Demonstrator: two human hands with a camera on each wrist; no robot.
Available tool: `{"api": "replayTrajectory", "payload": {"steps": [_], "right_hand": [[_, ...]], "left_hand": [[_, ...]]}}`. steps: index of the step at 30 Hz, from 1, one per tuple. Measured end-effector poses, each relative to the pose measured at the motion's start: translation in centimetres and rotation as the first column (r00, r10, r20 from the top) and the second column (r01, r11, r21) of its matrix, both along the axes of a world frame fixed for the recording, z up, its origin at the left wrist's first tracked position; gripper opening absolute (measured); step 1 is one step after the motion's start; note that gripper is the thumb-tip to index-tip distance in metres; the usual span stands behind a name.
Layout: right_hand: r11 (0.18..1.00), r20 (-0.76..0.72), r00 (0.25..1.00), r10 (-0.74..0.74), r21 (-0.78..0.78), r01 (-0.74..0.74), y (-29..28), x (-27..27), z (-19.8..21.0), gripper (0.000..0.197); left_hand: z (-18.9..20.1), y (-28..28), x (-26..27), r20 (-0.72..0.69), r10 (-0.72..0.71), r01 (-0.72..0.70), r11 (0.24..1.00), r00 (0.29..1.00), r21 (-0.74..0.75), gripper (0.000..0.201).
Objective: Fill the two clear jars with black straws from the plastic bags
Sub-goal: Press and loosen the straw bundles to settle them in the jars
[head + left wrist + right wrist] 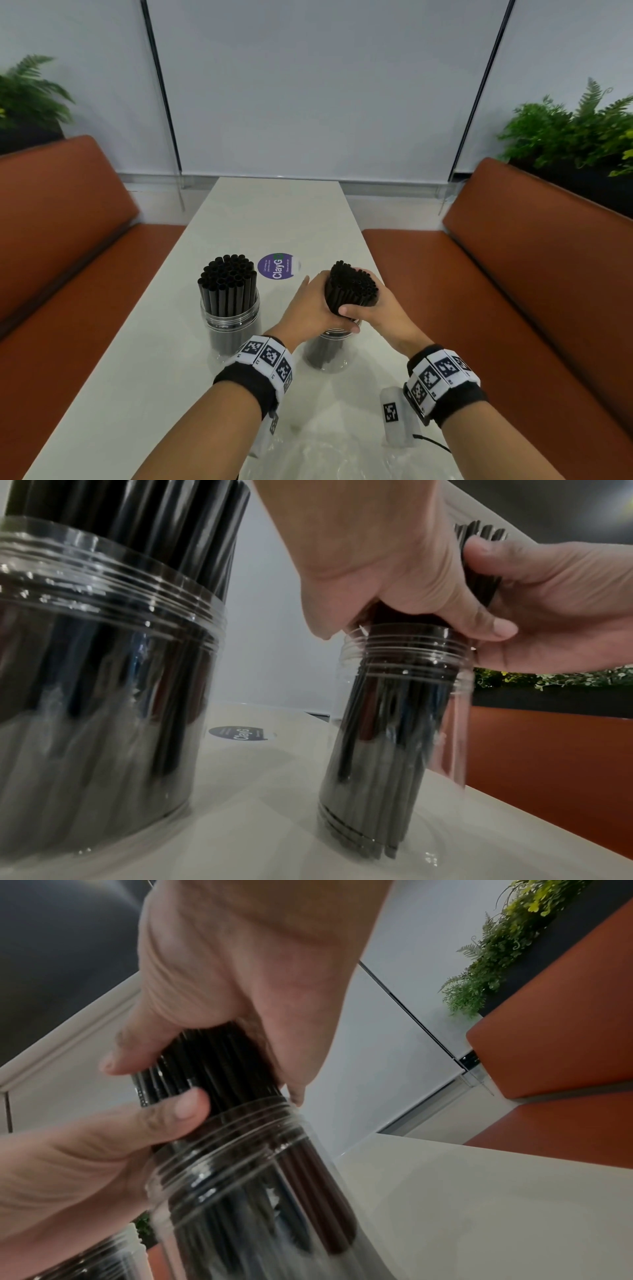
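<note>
Two clear jars stand on the white table (pixel 164 342). The left jar (pixel 229 325) (pixel 103 683) is packed with upright black straws (pixel 228 281). Over the right jar (pixel 329 353) (pixel 404 723) (pixel 260 1191), both hands wrap a thick bundle of black straws (pixel 352 287) (pixel 212 1069). The bundle's lower ends are inside this jar and reach its bottom. My left hand (pixel 308 308) (pixel 359 561) (pixel 85 1164) grips the bundle from the left, just above the jar's mouth. My right hand (pixel 387 308) (pixel 555 601) (pixel 240 974) grips it from the right.
Crumpled clear plastic bags (pixel 325 445) lie on the near table edge between my forearms. A round purple sticker (pixel 279 266) sits behind the jars. Orange benches (pixel 513 291) flank the table, with potted ferns (pixel 575 133) behind them. Past the sticker the tabletop is bare.
</note>
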State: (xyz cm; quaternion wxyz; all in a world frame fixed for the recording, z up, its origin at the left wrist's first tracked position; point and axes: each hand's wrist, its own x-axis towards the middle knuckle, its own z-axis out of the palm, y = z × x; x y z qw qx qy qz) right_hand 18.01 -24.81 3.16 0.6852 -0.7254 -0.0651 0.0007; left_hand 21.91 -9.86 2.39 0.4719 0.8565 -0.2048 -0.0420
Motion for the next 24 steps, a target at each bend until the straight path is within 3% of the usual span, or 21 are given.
{"api": "replayTrajectory", "payload": {"steps": [7,12,18,24], "right_hand": [[1.000,-0.009,1.000,-0.016,-0.015,0.016,0.0,-0.1,0.0,0.060],[0.997,-0.006,1.000,-0.020,-0.073,0.019,-0.4,-0.2,-0.7,0.071],[0.996,-0.040,0.999,0.015,-0.087,-0.019,-0.5,-0.2,-1.0,0.089],[0.998,-0.005,0.998,-0.059,0.011,0.059,1.3,-0.2,-0.9,0.070]], "left_hand": [[-0.1,0.0,-0.8,0.091,0.053,-0.052,0.999,0.994,-0.012,0.088],[0.3,0.9,-1.0,0.063,-0.025,0.020,0.997,0.998,0.080,0.095],[1.0,1.8,-1.4,-0.033,-0.064,0.065,0.998,0.997,0.015,0.100],[0.8,0.3,-1.6,-0.003,-0.014,0.014,1.000,1.000,0.028,0.078]]}}
